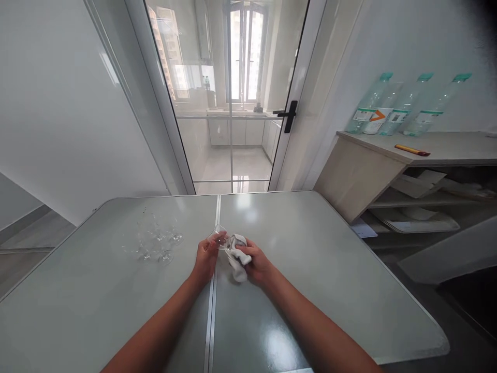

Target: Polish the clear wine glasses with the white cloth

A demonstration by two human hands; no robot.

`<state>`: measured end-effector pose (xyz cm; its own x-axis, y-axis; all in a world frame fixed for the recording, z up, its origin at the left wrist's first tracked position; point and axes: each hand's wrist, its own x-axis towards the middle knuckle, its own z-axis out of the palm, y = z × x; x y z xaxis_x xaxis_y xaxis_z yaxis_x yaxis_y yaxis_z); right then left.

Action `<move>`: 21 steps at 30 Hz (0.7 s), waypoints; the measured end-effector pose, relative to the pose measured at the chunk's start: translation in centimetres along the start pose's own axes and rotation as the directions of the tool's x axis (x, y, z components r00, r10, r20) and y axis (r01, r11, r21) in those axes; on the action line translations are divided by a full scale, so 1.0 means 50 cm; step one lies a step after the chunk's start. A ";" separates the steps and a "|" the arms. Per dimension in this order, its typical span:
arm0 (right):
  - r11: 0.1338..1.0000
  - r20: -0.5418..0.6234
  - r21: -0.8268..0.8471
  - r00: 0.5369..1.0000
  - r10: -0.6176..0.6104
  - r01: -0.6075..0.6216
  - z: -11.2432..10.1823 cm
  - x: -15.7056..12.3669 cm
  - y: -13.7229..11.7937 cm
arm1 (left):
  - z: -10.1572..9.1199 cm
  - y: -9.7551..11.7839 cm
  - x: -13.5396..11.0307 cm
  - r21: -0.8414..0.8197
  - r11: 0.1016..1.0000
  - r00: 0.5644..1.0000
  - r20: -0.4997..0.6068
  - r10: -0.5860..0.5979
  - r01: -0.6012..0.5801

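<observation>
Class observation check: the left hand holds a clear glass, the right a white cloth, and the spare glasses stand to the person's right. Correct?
One slip: in the head view the spare glasses stand to the person's left. The left hand does hold the clear glass, the right hand the white cloth.

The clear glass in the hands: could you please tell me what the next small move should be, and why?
Probably rotate the glass slightly in the left hand, so the white cloth bunched in the right hand meets another part of it. The cloth seems pressed against only one side of the glass, held above the table.
</observation>
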<state>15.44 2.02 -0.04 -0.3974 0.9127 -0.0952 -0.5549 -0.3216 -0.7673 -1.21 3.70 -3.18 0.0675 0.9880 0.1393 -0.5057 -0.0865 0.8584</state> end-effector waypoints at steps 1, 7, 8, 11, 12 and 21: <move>0.998 -0.051 0.008 0.996 -0.067 0.068 0.003 0.000 0.001 | 0.001 0.001 0.000 -0.013 1.000 1.000 -0.011 0.009 -0.010; 0.837 -0.356 -0.231 0.758 -0.547 0.496 0.002 -0.015 -0.021 | 0.001 0.004 0.008 -0.002 0.996 0.990 -0.103 0.094 -0.094; 0.798 -0.422 -0.293 0.678 -0.602 0.526 -0.004 -0.016 -0.024 | 0.000 0.004 0.010 -0.003 0.995 0.986 -0.133 0.103 -0.105; 0.776 -0.556 -0.389 0.545 -0.627 0.497 -0.022 -0.009 -0.020 | 0.000 0.004 0.012 -0.010 0.991 0.970 -0.208 0.127 -0.132; 0.795 -0.551 -0.392 0.574 -0.606 0.463 -0.026 -0.005 -0.014 | 0.000 0.005 0.011 -0.008 0.991 0.969 -0.211 0.129 -0.134; 0.858 -0.279 -0.355 0.834 -0.476 0.371 -0.023 0.007 -0.004 | 0.008 0.010 0.003 0.043 0.988 0.978 -0.143 0.154 -0.149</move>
<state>16.24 2.70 -0.64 0.1363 0.9847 0.1087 -0.3636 0.1518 -0.9191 -1.10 3.77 -2.53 -0.1345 0.9710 0.1977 -0.4728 -0.2383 0.8484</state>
